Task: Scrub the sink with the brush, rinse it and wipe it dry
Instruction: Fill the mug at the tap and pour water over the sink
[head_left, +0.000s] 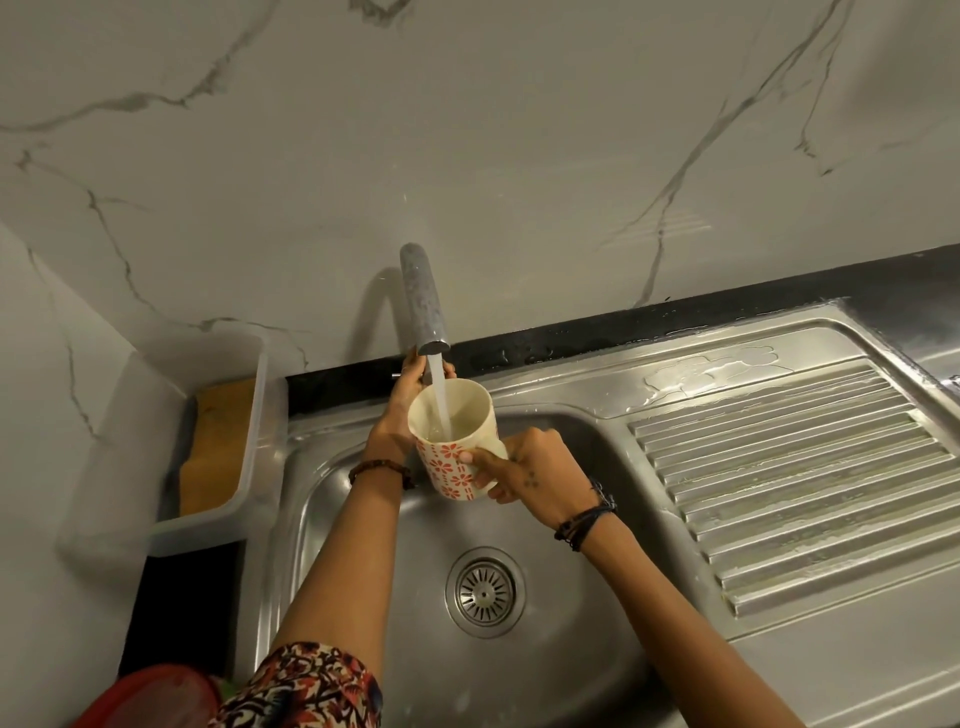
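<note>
The right hand (524, 467) grips a cup (454, 441) from its right side, thumb across the patterned front and fingers curled round the back; the cup is cream inside with red flowers on the outside, held over the back of the sink (363, 519) and tilted a little toward the camera. A stream of water (440, 395) falls from the tap (422, 299) straight into the cup, and a little water shows at its bottom; the tap's spout is grey and speckled, curving out from the wall (467, 130) of white marbled tile.

The left hand (402, 400) reaches up behind the cup to the foot of the tap, its fingers closed on something there that the cup and spout hide, so what it grips cannot be told; a bead bracelet (379, 467) circles that wrist, and dark cord bands (587, 519) circle the right wrist.

The steel sink bowl lies below both forearms, with 1 round drain (484, 591) in its floor; to its right the ribbed draining board (789, 483) is wet, with a puddle near its back edge. A clear plastic tub (218, 441) stands left of the sink against the wall, with something yellow-brown inside. A patterned sleeve (311, 686) and a red lid (150, 696) show at the bottom left.
</note>
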